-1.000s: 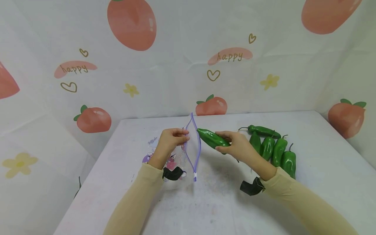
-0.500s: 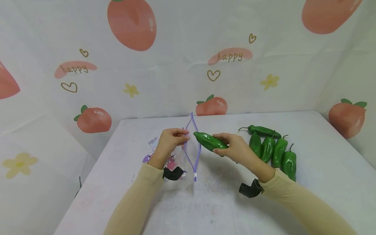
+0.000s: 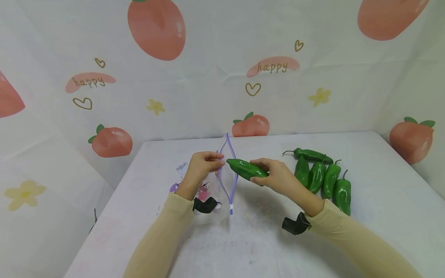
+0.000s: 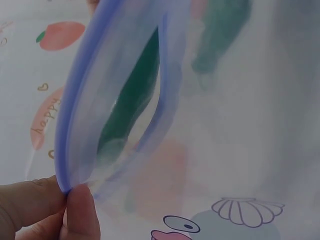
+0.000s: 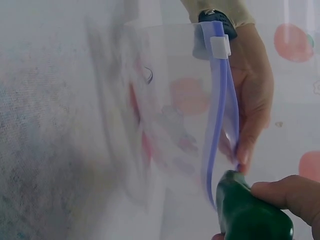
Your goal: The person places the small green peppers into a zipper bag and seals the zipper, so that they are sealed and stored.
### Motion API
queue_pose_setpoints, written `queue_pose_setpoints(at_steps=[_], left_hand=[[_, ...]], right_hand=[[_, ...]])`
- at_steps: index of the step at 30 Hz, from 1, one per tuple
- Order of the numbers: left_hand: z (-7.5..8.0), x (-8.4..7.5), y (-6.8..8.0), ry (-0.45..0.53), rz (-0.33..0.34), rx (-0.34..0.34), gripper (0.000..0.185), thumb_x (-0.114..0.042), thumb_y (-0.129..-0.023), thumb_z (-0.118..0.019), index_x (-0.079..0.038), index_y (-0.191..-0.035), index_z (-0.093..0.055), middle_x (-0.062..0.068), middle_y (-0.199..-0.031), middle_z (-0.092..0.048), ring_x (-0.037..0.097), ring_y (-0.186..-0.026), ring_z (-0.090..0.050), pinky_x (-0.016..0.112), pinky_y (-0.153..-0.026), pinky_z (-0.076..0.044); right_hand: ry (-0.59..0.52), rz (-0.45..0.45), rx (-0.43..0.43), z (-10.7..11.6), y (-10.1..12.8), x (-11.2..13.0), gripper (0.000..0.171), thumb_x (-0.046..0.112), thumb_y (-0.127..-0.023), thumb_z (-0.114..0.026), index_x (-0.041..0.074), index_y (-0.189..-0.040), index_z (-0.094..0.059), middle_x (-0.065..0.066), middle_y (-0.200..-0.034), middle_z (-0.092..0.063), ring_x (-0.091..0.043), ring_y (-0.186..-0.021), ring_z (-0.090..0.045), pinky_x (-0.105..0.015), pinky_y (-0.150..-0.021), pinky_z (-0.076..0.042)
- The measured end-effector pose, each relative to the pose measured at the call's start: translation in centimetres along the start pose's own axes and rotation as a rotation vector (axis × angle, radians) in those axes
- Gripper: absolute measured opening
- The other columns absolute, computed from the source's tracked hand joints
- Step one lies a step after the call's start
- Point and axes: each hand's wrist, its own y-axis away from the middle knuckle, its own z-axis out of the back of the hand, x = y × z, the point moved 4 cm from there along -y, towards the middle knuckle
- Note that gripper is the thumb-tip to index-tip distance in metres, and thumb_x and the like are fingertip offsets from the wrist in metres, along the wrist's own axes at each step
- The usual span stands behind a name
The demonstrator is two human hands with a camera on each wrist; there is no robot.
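My left hand (image 3: pixel 203 168) pinches one edge of a clear printed zip bag (image 4: pixel 230 140), whose purple-trimmed mouth (image 3: pixel 233 189) gapes toward the right. In the right wrist view a white slider (image 5: pixel 220 47) sits at one end of that trim. My right hand (image 3: pixel 278 175) grips a glossy green chili pepper (image 3: pixel 245 169) between thumb and fingers. The pepper's tapered tip points left and overlaps the bag's opening, close to my left fingertips. Through the clear film in the left wrist view, the green of the pepper (image 4: pixel 127 107) shows at the mouth.
Several more green peppers (image 3: pixel 316 175) lie in a group on the white table (image 3: pixel 264 239), right of my right hand; one (image 3: pixel 311 155) lies crosswise behind the others. A printed cloth backdrop (image 3: pixel 208 77) hangs behind the table. Black bands (image 3: pixel 204 205) are at both wrists.
My right hand has carried the pepper left and slightly down, bringing its tip from beside the purple trim to across the bag's mouth. My left hand and the bag have stayed put.
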Motion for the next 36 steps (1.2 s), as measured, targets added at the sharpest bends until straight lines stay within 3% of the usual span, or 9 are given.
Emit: queue_pose_setpoints(at_steps=[16,24,36], left_hand=[[-0.04,-0.3,0.04,0.004,-0.01,0.007,0.023,-0.003,-0.085,-0.072,0.002,-0.107,-0.071,0.008,-0.09,-0.067,0.011,-0.076,-0.065,0.03,-0.081,-0.058],[-0.06,-0.16,-0.01,0.013,-0.011,0.005,0.022,-0.002,-0.084,-0.072,0.002,-0.105,-0.071,0.006,-0.086,-0.066,0.011,-0.076,-0.065,0.03,-0.081,-0.058],[-0.19,-0.22,0.22,0.021,-0.01,0.006,0.022,-0.003,-0.084,-0.073,0.002,-0.105,-0.071,0.008,-0.09,-0.067,0.011,-0.078,-0.065,0.03,-0.082,-0.057]], right_hand=[[0.03,0.034,0.001,-0.2,-0.38,0.42,0.045,0.02,-0.084,-0.074,0.007,-0.125,-0.063,-0.01,-0.106,-0.068,-0.019,-0.084,-0.059,-0.028,-0.069,-0.049],[0.033,0.015,0.012,-0.38,-0.38,0.39,0.045,0.019,-0.084,-0.075,0.007,-0.125,-0.064,-0.01,-0.111,-0.066,-0.018,-0.081,-0.057,-0.027,-0.064,-0.049],[-0.027,0.039,-0.001,-0.49,-0.34,0.15,0.039,0.019,-0.08,-0.08,0.007,-0.112,-0.062,-0.008,-0.106,-0.066,-0.019,-0.08,-0.06,-0.027,-0.066,-0.051]])
